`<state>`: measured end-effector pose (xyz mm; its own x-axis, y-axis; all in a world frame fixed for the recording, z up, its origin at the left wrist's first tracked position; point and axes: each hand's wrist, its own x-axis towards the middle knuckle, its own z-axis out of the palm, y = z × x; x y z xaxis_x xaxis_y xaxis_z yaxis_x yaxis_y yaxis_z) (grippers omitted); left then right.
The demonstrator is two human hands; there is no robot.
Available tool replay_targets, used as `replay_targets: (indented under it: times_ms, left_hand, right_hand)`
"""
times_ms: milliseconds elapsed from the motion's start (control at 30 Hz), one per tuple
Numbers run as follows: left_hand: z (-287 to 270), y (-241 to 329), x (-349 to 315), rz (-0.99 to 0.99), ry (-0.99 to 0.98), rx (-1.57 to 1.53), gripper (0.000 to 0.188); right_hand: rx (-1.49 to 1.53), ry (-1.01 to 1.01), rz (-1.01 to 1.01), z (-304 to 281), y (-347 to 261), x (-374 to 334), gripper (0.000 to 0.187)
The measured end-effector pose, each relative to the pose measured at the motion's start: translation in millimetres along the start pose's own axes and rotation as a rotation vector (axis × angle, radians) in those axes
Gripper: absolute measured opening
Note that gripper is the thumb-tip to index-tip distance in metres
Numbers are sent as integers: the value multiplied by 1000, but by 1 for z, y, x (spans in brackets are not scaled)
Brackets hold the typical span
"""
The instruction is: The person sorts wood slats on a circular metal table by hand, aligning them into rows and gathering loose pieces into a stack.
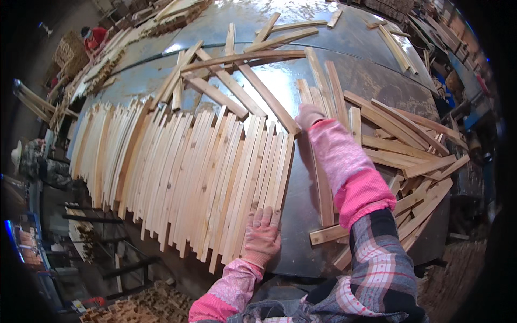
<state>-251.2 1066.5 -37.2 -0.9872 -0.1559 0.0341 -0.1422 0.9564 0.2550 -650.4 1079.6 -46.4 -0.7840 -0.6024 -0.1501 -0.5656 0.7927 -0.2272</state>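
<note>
Currently, left hand point(262, 237) laid palm down across the near ends of the row's last slats, fingers extended and lying side by side, not clamped round anything. Right hand point(311, 114) farther out, arm at full reach, fingers curled down among slat ends; whether they are clamped on one or only touching, cannot tell, as the fingertips are hidden.

Row of slats point(183, 183): starts under the left hand and runs off to its left, pieces packed edge to edge, pointing away from the body. Near ends uneven, some jutting past the table edge. Wood pale, a few pieces browner, some knots.

Crossed slats point(231, 86) just left of the right hand and beyond it, lying at mixed angles, one over another. Single slat point(323, 194) below the right hand, partly under the forearm, lengthwise. Loose pile point(409, 156) right of the right hand and forearm, jumbled, several pieces overlapping.

Table point(295, 242) dark, smooth, bare between left hand and single slat; shiny beyond the right hand. Pink sleeves point(363, 196) behind both hands. Well beyond the row, far left of both hands, person in red point(97, 39).
</note>
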Motion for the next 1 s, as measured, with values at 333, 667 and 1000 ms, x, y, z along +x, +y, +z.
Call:
replay_targets:
  times_ms: [333, 667, 1000]
  left_hand:
    - [-10, -2, 9, -76, -59, -76, 56]
    - [0, -7, -6, -78, 36, -58, 67]
    - [1, -7, -10, -73, -1, -55, 68]
  right_hand:
    - [226, 63, 241, 30, -69, 68, 33]
    - [170, -72, 363, -4, -17, -217, 51]
    - [30, -142, 616, 47, -19, -278, 93]
